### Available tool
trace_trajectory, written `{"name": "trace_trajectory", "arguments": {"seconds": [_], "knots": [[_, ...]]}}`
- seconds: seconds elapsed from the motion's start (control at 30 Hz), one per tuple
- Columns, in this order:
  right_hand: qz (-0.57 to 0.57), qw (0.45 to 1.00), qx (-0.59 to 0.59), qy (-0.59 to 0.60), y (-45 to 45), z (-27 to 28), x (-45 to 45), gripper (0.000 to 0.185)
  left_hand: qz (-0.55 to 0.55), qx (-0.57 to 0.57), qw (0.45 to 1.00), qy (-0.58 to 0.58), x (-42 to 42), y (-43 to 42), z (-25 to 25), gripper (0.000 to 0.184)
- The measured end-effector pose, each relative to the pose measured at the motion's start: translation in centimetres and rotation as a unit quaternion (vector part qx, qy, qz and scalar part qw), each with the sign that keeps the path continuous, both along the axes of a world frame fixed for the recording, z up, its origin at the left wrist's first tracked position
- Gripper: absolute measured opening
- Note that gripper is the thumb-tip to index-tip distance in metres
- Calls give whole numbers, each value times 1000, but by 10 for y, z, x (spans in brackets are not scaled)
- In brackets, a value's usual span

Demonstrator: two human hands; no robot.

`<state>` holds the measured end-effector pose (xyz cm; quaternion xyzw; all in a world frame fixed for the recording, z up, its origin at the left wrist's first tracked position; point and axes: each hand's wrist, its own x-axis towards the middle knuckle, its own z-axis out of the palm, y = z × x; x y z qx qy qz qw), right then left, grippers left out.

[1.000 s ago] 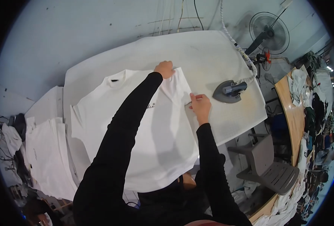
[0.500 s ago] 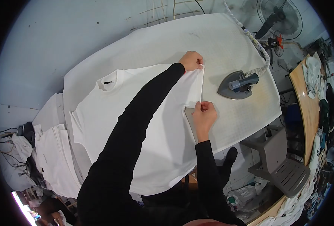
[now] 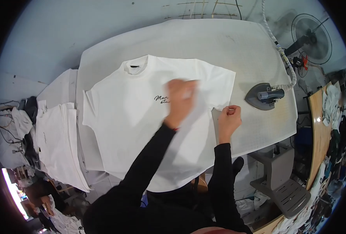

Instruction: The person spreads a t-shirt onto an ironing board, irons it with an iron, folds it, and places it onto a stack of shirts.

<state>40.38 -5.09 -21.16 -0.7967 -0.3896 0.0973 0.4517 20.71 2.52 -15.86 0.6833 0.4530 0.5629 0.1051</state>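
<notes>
A white T-shirt [image 3: 138, 132] lies spread on the padded ironing table [image 3: 204, 35], with dark script lettering on its chest and its collar toward the wall. My left hand [image 3: 180, 99] is over the chest, smeared by motion and partly covering the lettering; its fingers cannot be made out clearly. At the lower corner of the right-hand sleeve, my right hand [image 3: 230, 123] is closed in a pinch on the sleeve hem. To the right of that sleeve a grey iron [image 3: 263, 96] rests on the table.
A wrapped hose [image 3: 288, 64] runs from the iron up past a fan [image 3: 311, 39]. Folded white garments [image 3: 58, 140] lie at the left. A grey chair [image 3: 282, 179] stands at the lower right, near a wooden table [image 3: 319, 124] with piled cloth.
My left hand has let go of the sleeve's upper corner and moved left and down over the chest, baring the sleeve. My right hand stays at the sleeve's lower corner. The view has shifted.
</notes>
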Motion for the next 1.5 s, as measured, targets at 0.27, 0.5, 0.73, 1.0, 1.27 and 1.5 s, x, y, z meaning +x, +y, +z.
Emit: {"name": "trace_trajectory", "arguments": {"seconds": [0.27, 0.5, 0.73, 1.0, 1.27, 1.5], "knots": [[-166, 980, 108, -1, 16, 18, -35, 15, 501, -151, 844, 118, -437, -152, -40, 21], [567, 804, 158, -83, 103, 67, -288, 20, 548, -284, 758, 212, -469, -83, -48, 47], [680, 696, 47, -226, 141, 45, -424, 54, 379, -271, 881, -80, -506, -106, -35, 18], [623, 691, -210, -300, 120, 52, -463, 85, 124, -360, 890, -251, -525, -143, -17, 83], [619, 715, -108, -307, 105, 40, -447, 78, 166, -317, 919, -165, -535, -142, -37, 92], [509, 815, 19, -276, -14, 28, -243, 50, 159, -305, 937, -52, -539, -137, -35, 82]]}}
